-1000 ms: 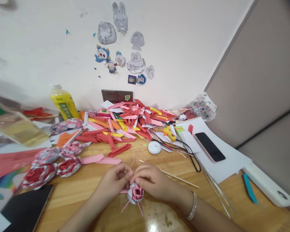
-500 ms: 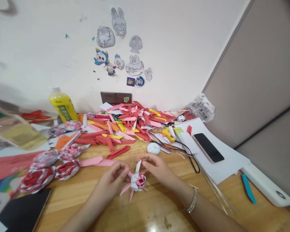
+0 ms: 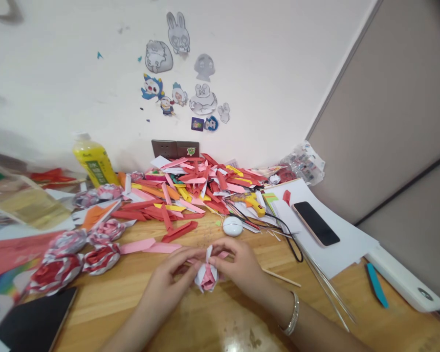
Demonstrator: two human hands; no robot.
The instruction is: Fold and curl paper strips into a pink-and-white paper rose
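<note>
A small pink and white folded paper flower (image 3: 207, 279) is held between both hands, just above the wooden table. My left hand (image 3: 176, 274) pinches it from the left, thumb and fingers closed on its folded paper. On the other side my right hand (image 3: 236, 266) has its thumb and fingertips at a white paper strip (image 3: 209, 253) that sticks up from the flower. Pink paper flaps at its sides are partly covered by the fingers. A thin wooden stick (image 3: 282, 277) shows past my right hand; whether it touches the flower is hidden.
Folded paper strips (image 3: 205, 183) pile up by the wall. Finished paper flowers (image 3: 102, 256) and a tablet (image 3: 36, 318) lie left, near a yellow bottle (image 3: 95, 161). A glue gun (image 3: 254, 204), white round case (image 3: 232, 226), phone (image 3: 316, 223) and metal wires (image 3: 326, 288) lie right.
Both hands have drawn closer together over the flower, which has turned so its pink centre faces more downward toward me. The wooden stick has come into view at right.
</note>
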